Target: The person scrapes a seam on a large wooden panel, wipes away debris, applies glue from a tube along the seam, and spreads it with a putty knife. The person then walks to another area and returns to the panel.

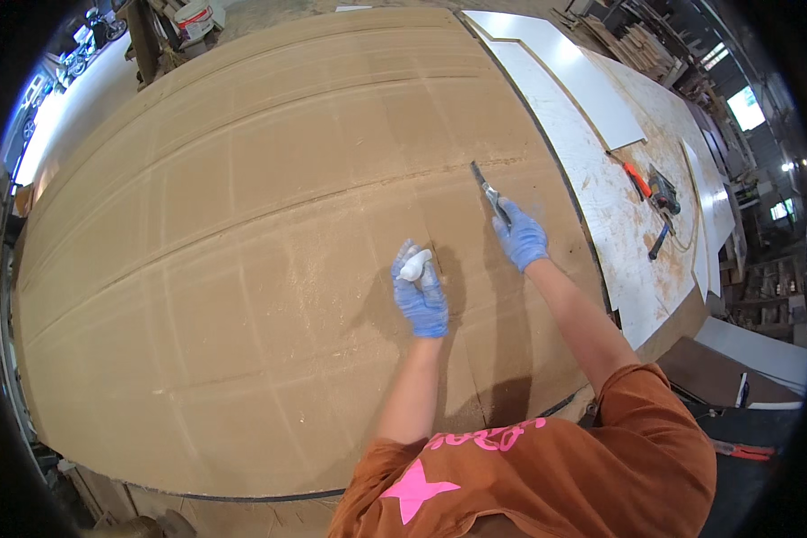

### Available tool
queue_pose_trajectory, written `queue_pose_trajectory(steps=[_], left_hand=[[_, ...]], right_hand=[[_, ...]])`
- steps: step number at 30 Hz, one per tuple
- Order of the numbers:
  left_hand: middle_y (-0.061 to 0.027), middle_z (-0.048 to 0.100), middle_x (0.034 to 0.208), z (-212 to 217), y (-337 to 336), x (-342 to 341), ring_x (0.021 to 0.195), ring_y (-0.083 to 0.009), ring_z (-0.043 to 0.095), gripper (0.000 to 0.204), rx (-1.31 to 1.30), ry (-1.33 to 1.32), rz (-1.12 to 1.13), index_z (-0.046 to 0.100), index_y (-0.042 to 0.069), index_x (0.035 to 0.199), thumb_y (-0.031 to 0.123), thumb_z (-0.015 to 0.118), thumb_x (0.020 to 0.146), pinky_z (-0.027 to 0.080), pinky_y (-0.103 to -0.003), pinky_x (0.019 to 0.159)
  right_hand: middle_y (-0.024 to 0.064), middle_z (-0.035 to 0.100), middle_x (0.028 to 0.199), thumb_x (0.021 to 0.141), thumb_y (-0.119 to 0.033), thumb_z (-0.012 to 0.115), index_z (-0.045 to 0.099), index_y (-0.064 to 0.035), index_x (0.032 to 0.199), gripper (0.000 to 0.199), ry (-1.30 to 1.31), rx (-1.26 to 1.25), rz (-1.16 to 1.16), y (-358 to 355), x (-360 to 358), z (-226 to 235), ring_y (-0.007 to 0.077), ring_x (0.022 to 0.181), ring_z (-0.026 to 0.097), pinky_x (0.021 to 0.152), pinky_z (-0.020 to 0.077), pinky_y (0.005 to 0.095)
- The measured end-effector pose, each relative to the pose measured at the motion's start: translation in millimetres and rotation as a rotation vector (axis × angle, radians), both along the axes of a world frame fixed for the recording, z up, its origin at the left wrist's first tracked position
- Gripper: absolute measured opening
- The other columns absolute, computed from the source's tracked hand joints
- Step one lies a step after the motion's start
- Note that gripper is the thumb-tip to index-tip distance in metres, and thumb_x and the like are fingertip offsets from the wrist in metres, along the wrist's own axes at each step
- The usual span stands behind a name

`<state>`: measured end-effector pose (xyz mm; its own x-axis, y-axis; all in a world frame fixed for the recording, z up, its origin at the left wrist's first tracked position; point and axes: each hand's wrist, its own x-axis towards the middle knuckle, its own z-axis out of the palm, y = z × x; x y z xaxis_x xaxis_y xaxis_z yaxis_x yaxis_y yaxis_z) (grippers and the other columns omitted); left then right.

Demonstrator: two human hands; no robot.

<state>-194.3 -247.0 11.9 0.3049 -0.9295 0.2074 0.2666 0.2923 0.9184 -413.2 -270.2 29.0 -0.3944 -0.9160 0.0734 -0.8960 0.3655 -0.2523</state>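
My left hand (420, 300), in a blue glove smudged with white, is closed around a small rounded white object (415, 266); its kind is not clear. To the right, my right hand (520, 238) wears a matching glove and grips a slim knife-like tool (488, 188) with a grey metal body and a dark narrow tip. That tip points away from me, over a long crease in the brown cardboard sheet (269, 296). Both hands are above the sheet and cast shadows on it. Part of the tool's handle is hidden in my fingers.
On the right, a dusty worktop (601, 206) carries white panels (565, 63) and a corded power tool (663, 193) beside a red-handled tool (637, 179). Red-handled pliers (742, 450) lie at lower right. A white bucket (194, 18) stands beyond the cardboard's far left edge.
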Motion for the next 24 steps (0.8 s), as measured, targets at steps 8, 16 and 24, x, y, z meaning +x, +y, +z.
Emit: queue_pose_trajectory(steps=[8, 16, 24], left_hand=[[-0.0142, 0.056, 0.120, 1, -2, -1, 0.117, -0.0258, 0.053, 0.016, 0.010, 0.014, 0.015, 0.063, 0.000, 0.105, 0.008, 0.057, 0.092, 0.043, -0.039, 0.099], [-0.0142, 0.056, 0.120, -4, -1, -6, 0.116, -0.0263, 0.053, 0.016, 0.024, 0.025, 0.016, 0.062, 0.001, 0.106, 0.010, 0.057, 0.093, 0.042, -0.039, 0.099], [-0.0128, 0.055, 0.124, -10, 2, -9, 0.121, -0.0249, 0.049, 0.024, 0.049, 0.093, -0.016, 0.058, -0.001, 0.114, 0.009, 0.056, 0.093, 0.039, -0.039, 0.103]], right_hand=[[0.0171, 0.066, 0.108, 0.089, -0.035, 0.058, 0.055, -0.0182, 0.124, 0.039, -0.008, 0.023, -0.102, -3, 4, 12, 0.0372, 0.098, 0.063, 0.085, 0.0489, 0.0451], [0.0160, 0.066, 0.107, 0.090, -0.040, 0.052, 0.053, -0.0205, 0.125, 0.040, 0.005, 0.000, -0.192, -10, -34, 10, 0.0370, 0.099, 0.062, 0.087, 0.0482, 0.0466], [0.0169, 0.067, 0.103, 0.091, -0.042, 0.051, 0.054, -0.0218, 0.124, 0.039, 0.004, 0.088, -0.251, -11, -35, 24, 0.0376, 0.096, 0.063, 0.084, 0.0488, 0.0473]])
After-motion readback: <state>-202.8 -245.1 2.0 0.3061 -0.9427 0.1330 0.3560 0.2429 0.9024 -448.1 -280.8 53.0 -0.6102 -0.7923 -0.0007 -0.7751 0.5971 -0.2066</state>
